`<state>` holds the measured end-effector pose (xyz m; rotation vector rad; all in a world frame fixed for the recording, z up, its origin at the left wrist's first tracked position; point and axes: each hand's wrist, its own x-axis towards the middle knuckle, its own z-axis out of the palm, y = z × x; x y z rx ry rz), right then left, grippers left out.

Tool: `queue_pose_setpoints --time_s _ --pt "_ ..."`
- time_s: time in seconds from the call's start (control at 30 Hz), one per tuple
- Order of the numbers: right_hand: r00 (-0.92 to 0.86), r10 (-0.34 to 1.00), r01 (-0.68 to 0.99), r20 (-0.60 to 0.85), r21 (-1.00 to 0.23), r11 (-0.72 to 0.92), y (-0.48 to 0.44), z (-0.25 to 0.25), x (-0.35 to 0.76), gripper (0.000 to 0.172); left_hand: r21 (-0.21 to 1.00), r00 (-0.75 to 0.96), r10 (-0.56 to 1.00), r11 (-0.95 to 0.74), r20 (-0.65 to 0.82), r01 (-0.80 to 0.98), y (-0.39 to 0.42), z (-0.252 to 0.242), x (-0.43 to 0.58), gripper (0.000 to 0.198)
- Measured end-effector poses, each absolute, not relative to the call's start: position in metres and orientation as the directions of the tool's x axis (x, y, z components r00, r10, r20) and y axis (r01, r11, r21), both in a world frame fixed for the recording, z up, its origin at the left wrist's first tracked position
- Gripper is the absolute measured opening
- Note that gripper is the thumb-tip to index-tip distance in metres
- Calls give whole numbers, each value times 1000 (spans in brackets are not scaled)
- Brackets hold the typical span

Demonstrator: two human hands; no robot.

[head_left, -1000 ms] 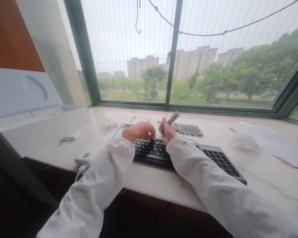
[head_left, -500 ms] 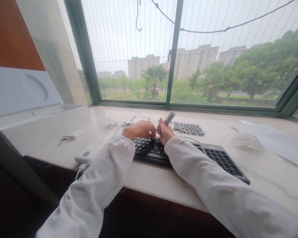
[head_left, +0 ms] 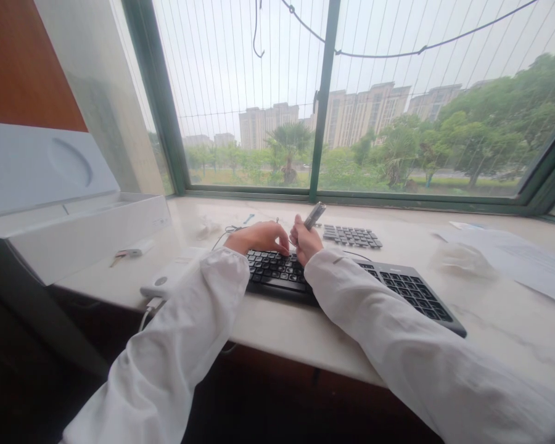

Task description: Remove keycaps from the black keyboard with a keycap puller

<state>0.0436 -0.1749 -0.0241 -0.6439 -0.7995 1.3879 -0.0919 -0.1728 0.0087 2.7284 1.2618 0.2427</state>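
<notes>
A black keyboard (head_left: 277, 271) lies under both my hands; its right-hand key block shows dark sockets with the caps off. My left hand (head_left: 264, 237) bends down over the upper middle of the keyboard, with its fingertips pinched together at the keys. Whatever they pinch is too small to name. Close beside it, my right hand (head_left: 305, 240) is wrapped round a slim grey tool (head_left: 315, 215), whose end sticks up past the thumb. The tool's other end is hidden by my hand. Rows of loose keycaps (head_left: 352, 237) are laid out behind the keyboard.
A white box (head_left: 106, 228) with its lid raised stands on the left. Nearer are a white device with a plugged cable (head_left: 161, 283) and a key with a white fob (head_left: 136, 249). On the right lie a clear plastic bag (head_left: 462, 260) and paper sheets (head_left: 513, 256).
My hands stay at nearly the same spot on the keyboard. The grey tool in my right hand has tilted slightly, and the left fingers have shifted a little.
</notes>
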Motion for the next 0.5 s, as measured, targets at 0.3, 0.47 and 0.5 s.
queue_pose_setpoints --time_s 0.3,0.47,0.5 --pt "16 987 -512 159 -847 144 -178 -28 42 38 204 666 721 -692 188 692 -175 4 -94 22" --pt "32 991 -541 133 -831 129 -178 -26 42 37 150 659 722 -690 210 708 -176 3 -94 18" --pt "37 991 -548 128 -827 127 -179 -26 42 37 139 652 727 -683 213 717 -176 2 -94 18"
